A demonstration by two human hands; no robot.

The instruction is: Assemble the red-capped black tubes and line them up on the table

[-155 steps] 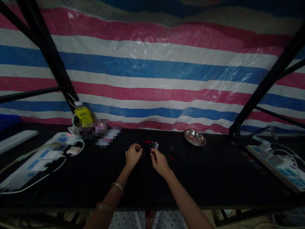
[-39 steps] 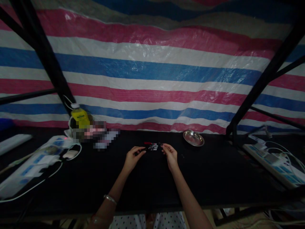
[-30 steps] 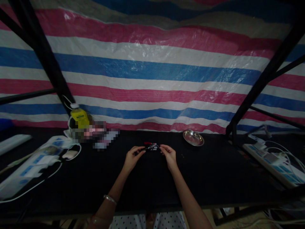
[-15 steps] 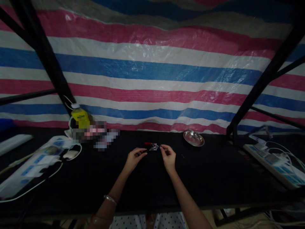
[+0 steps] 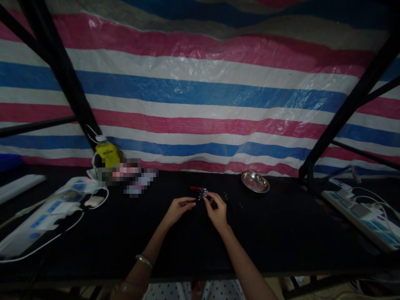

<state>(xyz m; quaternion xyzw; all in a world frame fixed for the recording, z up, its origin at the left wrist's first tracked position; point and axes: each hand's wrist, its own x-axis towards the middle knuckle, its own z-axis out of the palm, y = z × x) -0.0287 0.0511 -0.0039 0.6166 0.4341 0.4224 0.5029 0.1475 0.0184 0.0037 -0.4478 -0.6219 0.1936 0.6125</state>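
Observation:
My left hand (image 5: pixel 178 208) and my right hand (image 5: pixel 216 209) meet over the middle of a black table (image 5: pixel 200 241). Both pinch a small dark part between their fingertips; it is too dim and small to name. Just behind the fingers lies a little cluster of red, black and silver pieces (image 5: pixel 198 191). A few tiny dark bits (image 5: pixel 225 196) lie to the right of my right hand.
A shiny metal dish (image 5: pixel 255 182) sits at the back right. A yellow bottle (image 5: pixel 107 152) and power strips with white cables (image 5: pixel 46 208) fill the left. Another power strip (image 5: pixel 362 212) lies at the right. A striped tarp (image 5: pixel 200 104) hangs behind.
My right hand has drawn in toward the left hand and slightly nearer to me. The hands are closer together than a second ago.

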